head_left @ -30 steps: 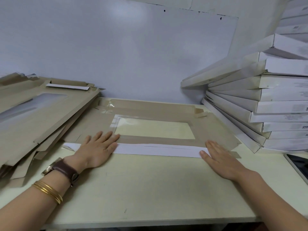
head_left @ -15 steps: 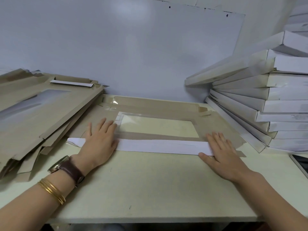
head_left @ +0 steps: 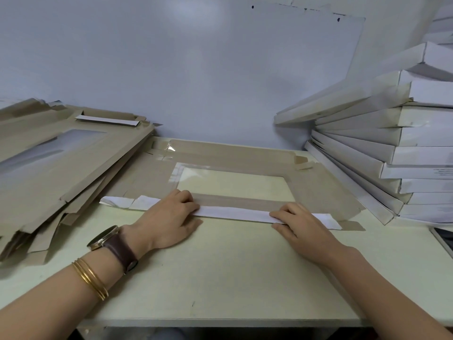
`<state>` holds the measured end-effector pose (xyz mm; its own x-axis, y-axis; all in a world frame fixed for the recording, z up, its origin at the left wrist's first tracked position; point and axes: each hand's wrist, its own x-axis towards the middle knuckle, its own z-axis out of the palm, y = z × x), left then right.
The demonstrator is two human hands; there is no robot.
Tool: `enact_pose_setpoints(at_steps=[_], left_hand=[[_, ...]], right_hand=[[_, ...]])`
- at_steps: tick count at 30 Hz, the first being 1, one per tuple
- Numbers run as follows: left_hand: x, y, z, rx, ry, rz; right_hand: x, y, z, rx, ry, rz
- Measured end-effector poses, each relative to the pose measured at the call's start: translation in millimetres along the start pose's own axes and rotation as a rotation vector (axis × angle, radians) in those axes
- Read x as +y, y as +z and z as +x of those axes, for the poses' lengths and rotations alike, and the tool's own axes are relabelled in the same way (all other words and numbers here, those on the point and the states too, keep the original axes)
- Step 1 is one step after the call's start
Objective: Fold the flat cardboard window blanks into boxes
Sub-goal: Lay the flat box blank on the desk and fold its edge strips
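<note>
Brown flat cardboard window blank (head_left: 326, 185) lies lengthwise along the table's (head_left: 220, 278) front edge; left hand (head_left: 169, 222) and right hand (head_left: 304, 224) pinch its white flap (head_left: 232, 212).

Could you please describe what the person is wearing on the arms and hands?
The left hand has a wristwatch with a dark brown strap and gold-toned case, and thin gold bangles behind it on the forearm. The right hand and arm wear nothing. No sleeves show.

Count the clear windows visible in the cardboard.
2: one in the flat blank on the table, one in the left pile's top blank; lower blanks may hide more.
</note>
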<state>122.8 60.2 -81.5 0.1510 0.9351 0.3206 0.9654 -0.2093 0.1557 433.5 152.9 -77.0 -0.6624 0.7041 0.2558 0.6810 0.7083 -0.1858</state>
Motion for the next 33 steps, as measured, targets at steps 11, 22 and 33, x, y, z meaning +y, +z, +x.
enact_pose_setpoints(at_steps=[11,22,33], left_hand=[[2,-9,7,0.002,-0.042,0.009],[-2,3,23,0.011,-0.089,0.205],[-3,14,27,0.052,-0.106,0.189]], right_hand=[[-5,-14,13,-0.067,0.109,-0.087],[-5,-2,31,-0.107,0.209,-0.113],[-4,5,33,-0.067,0.205,-0.101]])
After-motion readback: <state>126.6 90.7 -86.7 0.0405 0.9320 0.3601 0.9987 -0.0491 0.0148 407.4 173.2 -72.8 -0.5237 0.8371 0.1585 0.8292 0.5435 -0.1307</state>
